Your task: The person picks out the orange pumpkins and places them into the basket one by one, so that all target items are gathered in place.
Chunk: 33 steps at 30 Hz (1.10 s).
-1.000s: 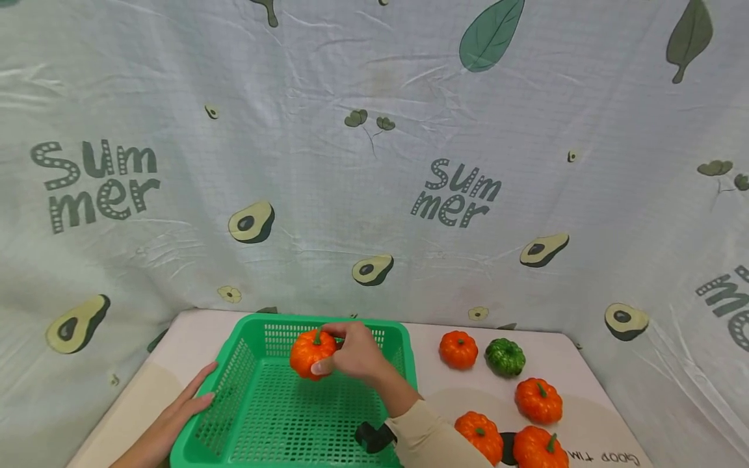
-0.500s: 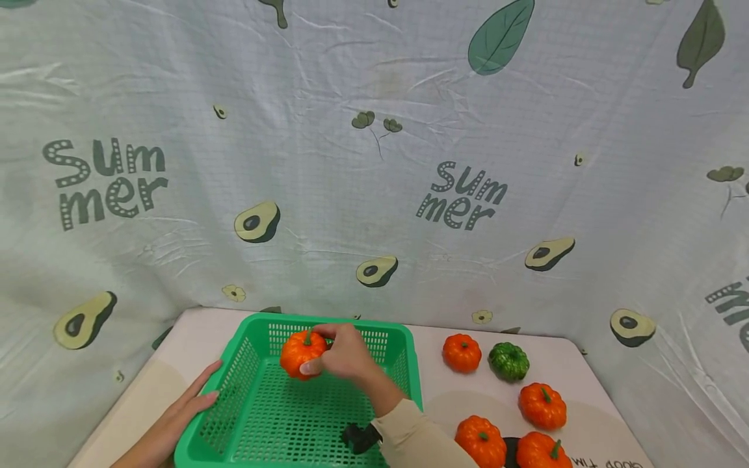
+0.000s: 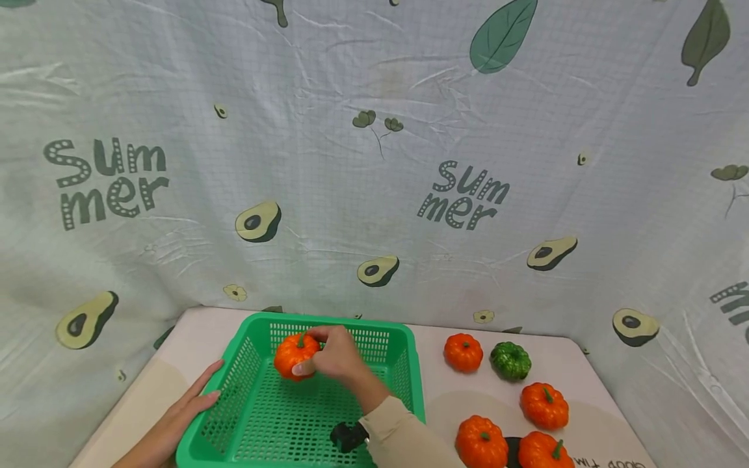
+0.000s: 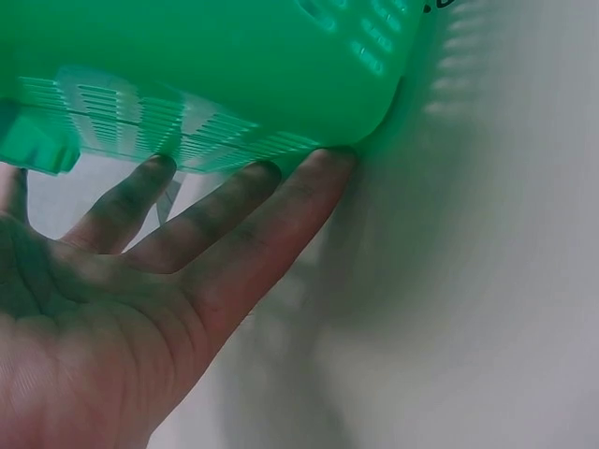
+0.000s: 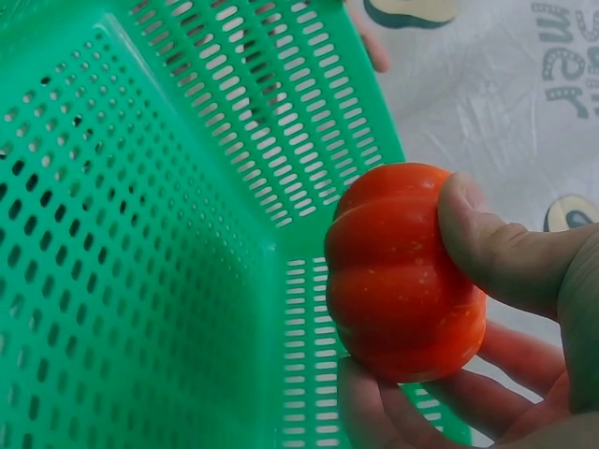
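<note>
In the head view my right hand (image 3: 339,356) grips an orange pumpkin (image 3: 292,357) with a green stem, over the far left part of a green plastic basket (image 3: 417,390). The right wrist view shows the thumb on one side of the pumpkin (image 5: 402,271) and fingers curled round the other, apart from the basket floor. My left hand (image 3: 184,416) lies along the basket's left side. Seen from the left wrist, the straight fingers of the left hand (image 4: 187,243) touch the outside of the basket wall (image 4: 234,84).
Right of the basket several more pumpkins lie on the pale table (image 3: 433,377): an orange one (image 3: 463,353) at the back, a green one (image 3: 511,361) beside it, and others nearer, such as this orange pumpkin (image 3: 544,406). A printed cloth (image 3: 316,162) hangs behind.
My right hand has carried the orange pumpkin a little leftward and slightly lower over the basket. The left hand has stayed against the basket's side.
</note>
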Motion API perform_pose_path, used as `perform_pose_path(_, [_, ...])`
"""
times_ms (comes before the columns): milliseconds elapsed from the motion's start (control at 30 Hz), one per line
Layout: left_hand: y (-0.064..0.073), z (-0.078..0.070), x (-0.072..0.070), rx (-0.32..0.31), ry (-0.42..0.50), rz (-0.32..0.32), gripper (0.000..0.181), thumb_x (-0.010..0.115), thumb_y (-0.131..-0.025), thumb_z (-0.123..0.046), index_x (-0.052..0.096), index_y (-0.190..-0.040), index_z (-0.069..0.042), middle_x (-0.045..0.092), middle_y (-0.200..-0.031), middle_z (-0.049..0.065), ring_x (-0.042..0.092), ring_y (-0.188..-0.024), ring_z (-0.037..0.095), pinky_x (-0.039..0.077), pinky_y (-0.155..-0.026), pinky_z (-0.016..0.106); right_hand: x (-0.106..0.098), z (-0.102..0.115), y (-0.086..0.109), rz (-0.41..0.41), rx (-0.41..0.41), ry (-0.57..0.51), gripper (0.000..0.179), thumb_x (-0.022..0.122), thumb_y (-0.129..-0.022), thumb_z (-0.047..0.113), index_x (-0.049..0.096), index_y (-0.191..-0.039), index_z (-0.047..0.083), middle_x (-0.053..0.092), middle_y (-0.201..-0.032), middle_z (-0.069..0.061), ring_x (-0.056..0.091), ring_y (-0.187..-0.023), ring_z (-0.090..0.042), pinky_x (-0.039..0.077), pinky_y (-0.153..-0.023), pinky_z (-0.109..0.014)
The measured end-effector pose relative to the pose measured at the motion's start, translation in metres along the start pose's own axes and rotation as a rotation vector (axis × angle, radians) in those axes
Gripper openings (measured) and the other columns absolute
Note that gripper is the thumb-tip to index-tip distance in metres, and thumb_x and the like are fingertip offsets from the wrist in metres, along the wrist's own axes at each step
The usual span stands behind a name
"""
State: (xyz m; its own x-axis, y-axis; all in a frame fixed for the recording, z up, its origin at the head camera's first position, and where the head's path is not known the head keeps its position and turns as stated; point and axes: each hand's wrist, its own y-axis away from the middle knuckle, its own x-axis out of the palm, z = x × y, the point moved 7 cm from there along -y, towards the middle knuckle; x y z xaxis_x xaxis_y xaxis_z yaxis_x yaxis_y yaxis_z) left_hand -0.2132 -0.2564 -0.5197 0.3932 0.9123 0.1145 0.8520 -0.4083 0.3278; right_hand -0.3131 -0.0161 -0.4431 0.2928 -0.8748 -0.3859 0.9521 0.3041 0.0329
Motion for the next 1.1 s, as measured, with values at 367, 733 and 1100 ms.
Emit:
perform_pose_path(367, [-0.001,0.000,0.001,0.013,-0.015,0.003,0.072,0.026,-0.115,-0.042,-0.026,-0.163,-0.026,-0.019,-0.168,0.030,0.052,-0.129,0.021,0.054,-0.098,0.040,0.014,-0.004,-0.005,0.001,0.058,0.010,0.059,0.095,-0.068,0.001,0.076,-0.123,0.008,0.074,-0.123,-0.006,0.065,-0.104,-0.023,0.059,-0.083,-0.038])
perform_pose_path(733, [-0.003,0.000,0.000,0.020,-0.024,-0.003,0.072,0.027,-0.115,-0.042,-0.024,-0.164,-0.026,-0.019,-0.169,0.030,0.052,-0.130,0.020,0.055,-0.098,0.039,0.024,-0.005,-0.011,-0.011,0.057,0.029,0.057,0.096,-0.067,0.002,0.077,-0.120,0.009,0.074,-0.123,-0.007,0.066,-0.107,-0.023,0.060,-0.084,-0.037])
perform_pose_path(1100, [-0.001,0.001,-0.001,0.021,-0.004,0.005,0.072,0.027,-0.115,-0.041,-0.025,-0.163,-0.026,-0.020,-0.167,0.032,0.054,-0.127,0.026,0.056,-0.098,0.044,0.031,-0.008,-0.015,-0.038,0.086,0.032,0.057,0.098,-0.062,0.001,0.080,-0.114,0.011,0.075,-0.119,-0.004,0.065,-0.105,-0.022,0.059,-0.085,-0.037])
